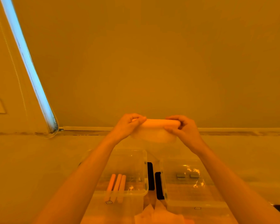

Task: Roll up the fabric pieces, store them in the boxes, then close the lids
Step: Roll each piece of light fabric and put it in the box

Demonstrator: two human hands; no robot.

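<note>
We roll fabric above the boxes

Our left hand (128,125) and right hand (183,128) each grip an end of the fabric roll (162,123), held up beyond the left box (145,159) (three rolls (117,183) inside) and right box (163,175).

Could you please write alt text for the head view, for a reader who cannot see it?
Both hands, left and right, hold a fabric roll in the air above two clear boxes; the left box holds three rolls.
</note>
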